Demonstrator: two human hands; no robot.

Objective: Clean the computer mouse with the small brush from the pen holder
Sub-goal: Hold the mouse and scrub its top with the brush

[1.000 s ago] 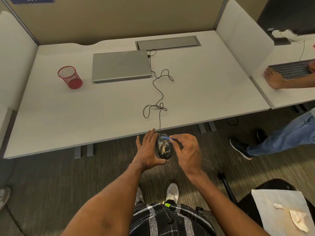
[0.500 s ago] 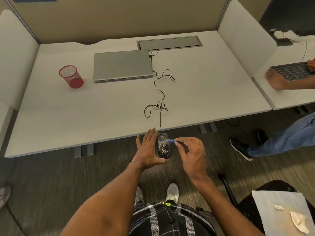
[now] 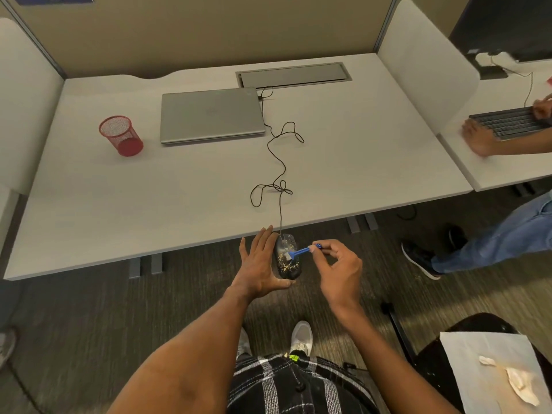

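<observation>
A black computer mouse (image 3: 289,264) speckled with yellowish crumbs is held off the desk, just below its front edge. My left hand (image 3: 260,261) cradles the mouse from the left, fingers straight and thumb under its rear. My right hand (image 3: 339,270) pinches a small blue brush (image 3: 301,251) by its handle; the pale bristle end rests on the upper half of the mouse. The mouse cable (image 3: 276,162) runs up across the desk to the closed grey laptop (image 3: 210,115). The red mesh pen holder (image 3: 120,135) stands at the desk's left.
The white desk (image 3: 149,204) has side dividers and a cable hatch (image 3: 294,74) at the back. Another person sits at the right with a hand by a keyboard (image 3: 507,122). A chair at bottom right carries a paper sheet (image 3: 490,372) with crumpled tissue.
My right hand has drawn away to the right of the mouse, exposing more of the brush handle, and the bristles have slid down the mouse's top. The left hand keeps its hold.
</observation>
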